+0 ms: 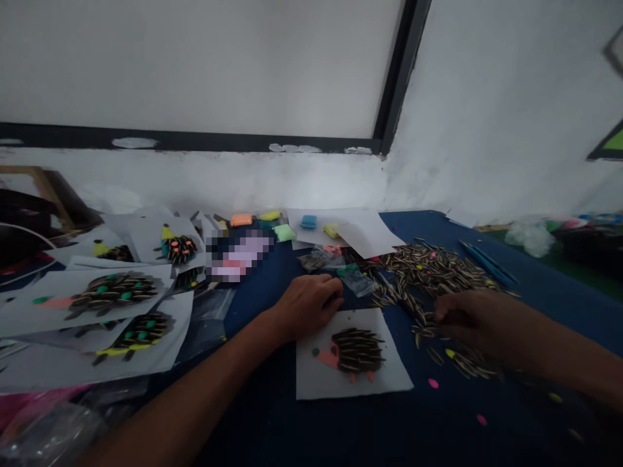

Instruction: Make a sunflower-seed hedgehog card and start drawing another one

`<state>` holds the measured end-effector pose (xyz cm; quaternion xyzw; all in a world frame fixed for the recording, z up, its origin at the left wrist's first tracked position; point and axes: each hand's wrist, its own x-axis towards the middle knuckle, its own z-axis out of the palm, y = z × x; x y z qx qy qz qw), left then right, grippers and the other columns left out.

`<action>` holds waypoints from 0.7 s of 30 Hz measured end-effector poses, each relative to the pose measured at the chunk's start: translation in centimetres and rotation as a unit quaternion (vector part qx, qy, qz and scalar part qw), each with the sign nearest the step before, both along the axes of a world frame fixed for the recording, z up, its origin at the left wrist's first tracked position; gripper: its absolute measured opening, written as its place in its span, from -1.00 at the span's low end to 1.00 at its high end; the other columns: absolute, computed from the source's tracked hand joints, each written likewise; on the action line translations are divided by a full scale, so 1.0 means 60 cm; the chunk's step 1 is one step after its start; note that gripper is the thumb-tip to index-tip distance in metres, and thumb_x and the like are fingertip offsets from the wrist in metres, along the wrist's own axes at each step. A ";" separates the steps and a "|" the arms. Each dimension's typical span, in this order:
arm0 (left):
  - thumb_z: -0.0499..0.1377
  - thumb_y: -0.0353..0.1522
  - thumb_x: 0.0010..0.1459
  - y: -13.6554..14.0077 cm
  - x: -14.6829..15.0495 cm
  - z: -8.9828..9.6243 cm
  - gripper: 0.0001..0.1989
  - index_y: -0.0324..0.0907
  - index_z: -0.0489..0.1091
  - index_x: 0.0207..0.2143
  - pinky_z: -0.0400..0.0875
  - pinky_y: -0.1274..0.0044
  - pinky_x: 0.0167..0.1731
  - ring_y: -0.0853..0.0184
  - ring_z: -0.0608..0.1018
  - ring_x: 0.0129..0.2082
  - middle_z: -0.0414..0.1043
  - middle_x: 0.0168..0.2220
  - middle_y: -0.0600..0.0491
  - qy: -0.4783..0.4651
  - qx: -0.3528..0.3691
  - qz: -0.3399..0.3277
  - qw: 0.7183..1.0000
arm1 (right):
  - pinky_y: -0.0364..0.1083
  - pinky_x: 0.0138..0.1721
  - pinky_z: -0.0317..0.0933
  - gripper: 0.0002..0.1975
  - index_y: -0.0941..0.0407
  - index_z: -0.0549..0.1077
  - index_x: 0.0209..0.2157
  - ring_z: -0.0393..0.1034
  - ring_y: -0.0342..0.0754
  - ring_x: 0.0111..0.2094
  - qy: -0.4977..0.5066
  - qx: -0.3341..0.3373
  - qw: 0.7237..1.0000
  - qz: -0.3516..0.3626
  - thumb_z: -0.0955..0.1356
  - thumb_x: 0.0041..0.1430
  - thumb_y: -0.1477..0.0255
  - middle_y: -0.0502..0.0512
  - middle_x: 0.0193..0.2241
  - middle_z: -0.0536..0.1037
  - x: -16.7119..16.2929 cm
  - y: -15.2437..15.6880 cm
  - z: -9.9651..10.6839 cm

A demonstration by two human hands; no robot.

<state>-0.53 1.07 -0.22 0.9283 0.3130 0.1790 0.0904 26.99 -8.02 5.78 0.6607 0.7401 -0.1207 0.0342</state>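
Observation:
A white sheet of paper (311,386) lies in front of me with a hedgehog figure (360,350) on it. The hedgehog has striped sunflower seeds for spines, a salmon-pink face and feet, and a green nose. My left hand (314,301) rests on the sheet's upper left edge, its fingers curled in, with nothing visible in them. Over the right side of the table, my right hand (467,321) hovers low at a pile of sunflower seeds (438,266), its fingers pinched together. Whatever is between those fingertips is hidden.
Finished seed hedgehogs on paper (117,292) are stacked at the left. Packets of coloured clay (309,222) and blank sheets (370,237) lie at the back by the wall. A blue pair of tweezers or scissors-like tool (489,263) sits beyond the seeds. Pink bits (433,383) dot the blue cloth.

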 end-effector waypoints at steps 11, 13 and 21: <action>0.07 -0.37 0.21 0.000 0.000 0.002 -0.90 -0.20 0.34 -0.33 0.22 0.55 -0.41 0.37 0.44 -0.38 0.42 -0.34 0.07 0.002 0.003 -0.001 1.000 | -0.14 -0.54 -0.02 -0.80 0.07 0.43 -0.53 0.36 -0.11 -0.55 -0.046 0.003 0.999 -0.002 0.23 0.01 0.59 0.04 -0.56 0.51 -0.009 -0.015 0.000; 0.08 -0.37 0.21 0.000 -0.001 0.000 -0.91 -0.19 0.34 -0.33 0.23 0.55 -0.40 0.37 0.45 -0.38 0.42 -0.35 0.07 0.001 0.004 -0.002 1.000 | -0.14 -0.56 -0.04 -0.84 0.08 0.40 -0.56 0.33 -0.11 -0.58 -0.061 -0.026 0.998 0.007 0.25 0.00 0.55 0.03 -0.60 0.48 -0.007 -0.011 -0.008; 0.08 -0.36 0.21 0.001 -0.001 -0.004 -0.90 -0.19 0.33 -0.34 0.21 0.54 -0.41 0.37 0.44 -0.39 0.40 -0.36 0.08 -0.007 0.010 -0.003 1.000 | -0.14 -0.52 0.04 -0.86 0.08 0.41 -0.45 0.33 -0.12 -0.56 0.002 0.073 0.997 -0.007 0.25 0.13 0.43 0.01 -0.57 0.49 0.000 0.000 0.000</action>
